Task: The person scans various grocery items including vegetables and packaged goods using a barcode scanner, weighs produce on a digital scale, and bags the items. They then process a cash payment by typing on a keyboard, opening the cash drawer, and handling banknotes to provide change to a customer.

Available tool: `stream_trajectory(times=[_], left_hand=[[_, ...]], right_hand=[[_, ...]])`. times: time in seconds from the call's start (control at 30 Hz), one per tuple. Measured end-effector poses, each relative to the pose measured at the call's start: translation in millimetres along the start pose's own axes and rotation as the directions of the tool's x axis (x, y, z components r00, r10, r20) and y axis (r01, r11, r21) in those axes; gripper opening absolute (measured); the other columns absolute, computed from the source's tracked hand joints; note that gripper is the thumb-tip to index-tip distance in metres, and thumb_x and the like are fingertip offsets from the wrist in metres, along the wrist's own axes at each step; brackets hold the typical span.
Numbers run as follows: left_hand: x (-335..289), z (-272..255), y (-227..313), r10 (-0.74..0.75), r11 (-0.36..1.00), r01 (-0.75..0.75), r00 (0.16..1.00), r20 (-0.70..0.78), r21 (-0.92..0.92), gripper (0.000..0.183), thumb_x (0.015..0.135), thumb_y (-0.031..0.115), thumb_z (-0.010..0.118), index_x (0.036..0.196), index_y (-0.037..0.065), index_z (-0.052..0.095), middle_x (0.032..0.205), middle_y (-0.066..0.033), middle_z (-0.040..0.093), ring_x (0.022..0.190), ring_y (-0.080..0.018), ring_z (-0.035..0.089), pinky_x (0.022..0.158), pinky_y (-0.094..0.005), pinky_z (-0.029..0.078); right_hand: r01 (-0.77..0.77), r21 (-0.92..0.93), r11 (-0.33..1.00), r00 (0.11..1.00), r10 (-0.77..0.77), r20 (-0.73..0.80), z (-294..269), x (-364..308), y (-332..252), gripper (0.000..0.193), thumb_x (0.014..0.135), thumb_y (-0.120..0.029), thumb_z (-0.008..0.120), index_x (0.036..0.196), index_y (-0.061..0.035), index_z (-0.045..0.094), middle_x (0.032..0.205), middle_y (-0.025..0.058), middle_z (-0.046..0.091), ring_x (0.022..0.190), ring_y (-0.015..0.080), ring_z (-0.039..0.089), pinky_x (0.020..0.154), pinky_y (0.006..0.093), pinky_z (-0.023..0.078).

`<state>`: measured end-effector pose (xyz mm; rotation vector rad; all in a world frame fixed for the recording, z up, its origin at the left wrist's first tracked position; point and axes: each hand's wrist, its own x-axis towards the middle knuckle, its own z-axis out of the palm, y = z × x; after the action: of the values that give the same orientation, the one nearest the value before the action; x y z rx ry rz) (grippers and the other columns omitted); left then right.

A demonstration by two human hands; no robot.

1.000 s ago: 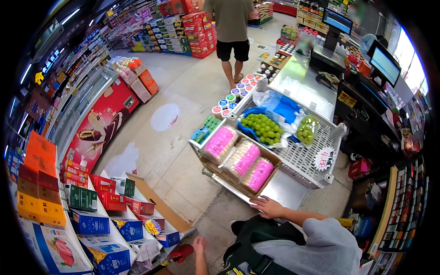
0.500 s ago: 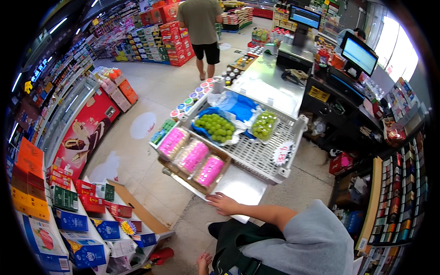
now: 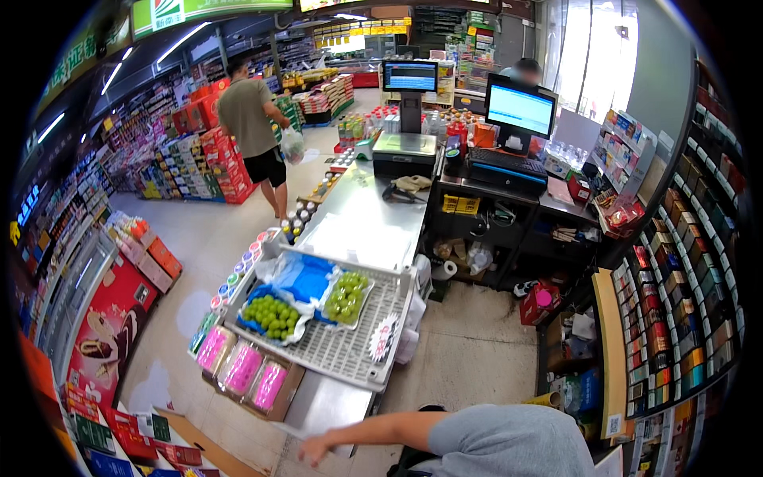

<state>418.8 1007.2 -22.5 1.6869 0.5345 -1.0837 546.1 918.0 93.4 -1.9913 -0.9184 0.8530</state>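
My right hand [image 3: 315, 449] reaches left from a grey sleeve, past the near end of the metal counter [image 3: 332, 404]. Its fingers look loosely stretched, with nothing seen in them; whether it touches the counter edge I cannot tell. Nearest to it, a cardboard box [image 3: 280, 407] holds three clear packages with pink labels [image 3: 242, 369]. Beyond the box lies a grey slatted plastic crate [image 3: 338, 347]. On the crate rest green grapes [image 3: 274, 318] on blue wrapping and a clear pack of green grapes [image 3: 347, 298]. My left hand is out of view.
A checkout counter [image 3: 350, 215] runs away ahead, with a screen [image 3: 410, 76] and another monitor [image 3: 520, 107] to its right. Someone sits behind that monitor. A person with a plastic bag [image 3: 292, 147] walks at the far left. Shelves of small packs [image 3: 675, 262] stand right.
The view has tilted up and turned right. My right hand has left the counter's near edge, where its fingers lay, and is lower left. My left hand has gone out of view.
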Motion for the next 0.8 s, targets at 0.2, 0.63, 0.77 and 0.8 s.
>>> stream_trajectory(times=[0.2, 0.63, 0.77, 0.8], left_hand=[[-8, 61, -6, -0.09, 0.982, 0.098, 0.994, -0.056, 0.163, 0.025, 0.084, 0.026, 0.052, 0.088, 0.004, 0.063, 0.08, -0.0158, 0.064, 0.08, -0.0229, 0.064, 0.067, -0.0377, 0.05], [-57, 417, 412, 0.662, 0.582, -0.801, 0.568, 0.489, 0.142, 0.037, 0.083, 0.021, 0.06, 0.116, 0.004, 0.054, 0.11, -0.0126, 0.06, 0.098, -0.0207, 0.058, 0.086, -0.0305, 0.045], [-37, 408, 534, 0.833, 0.446, -0.778, 0.542, 0.112, 0.442, 0.04, 0.079, 0.022, 0.062, 0.115, 0.006, 0.055, 0.113, -0.0166, 0.057, 0.102, -0.0301, 0.056, 0.088, -0.034, 0.044], [-15, 401, 554, 0.858, 0.414, -0.745, 0.512, 0.05, 0.523, 0.04, 0.079, 0.023, 0.062, 0.114, 0.006, 0.055, 0.114, -0.0169, 0.056, 0.104, -0.031, 0.055, 0.089, -0.0348, 0.043]], right_hand=[[0.288, 0.046, 0.957, 0.912, -0.288, 0.293, 49, -166, 70, 0.055, 0.068, -0.034, 0.068, 0.113, -0.0045, 0.056, 0.108, 0.0171, 0.06, 0.099, 0.0319, 0.056, 0.085, 0.0414, 0.044], [-0.289, 0.654, 0.699, 0.426, 0.706, -0.566, -172, -637, 302, 0.037, 0.077, -0.02, 0.064, 0.108, -0.0002, 0.059, 0.097, 0.0136, 0.064, 0.085, 0.0219, 0.062, 0.074, 0.0325, 0.049], [-0.175, 0.766, 0.618, 0.396, 0.757, -0.52, -204, -633, 295, 0.028, 0.083, -0.017, 0.059, 0.107, -0.0012, 0.058, 0.086, 0.0061, 0.063, 0.078, 0.0134, 0.059, 0.071, 0.0274, 0.047], [-0.118, 0.787, 0.606, 0.444, 0.741, -0.504, -208, -633, 296, 0.03, 0.083, -0.018, 0.06, 0.108, -0.0017, 0.058, 0.088, 0.0069, 0.063, 0.078, 0.0126, 0.059, 0.071, 0.0272, 0.047]])
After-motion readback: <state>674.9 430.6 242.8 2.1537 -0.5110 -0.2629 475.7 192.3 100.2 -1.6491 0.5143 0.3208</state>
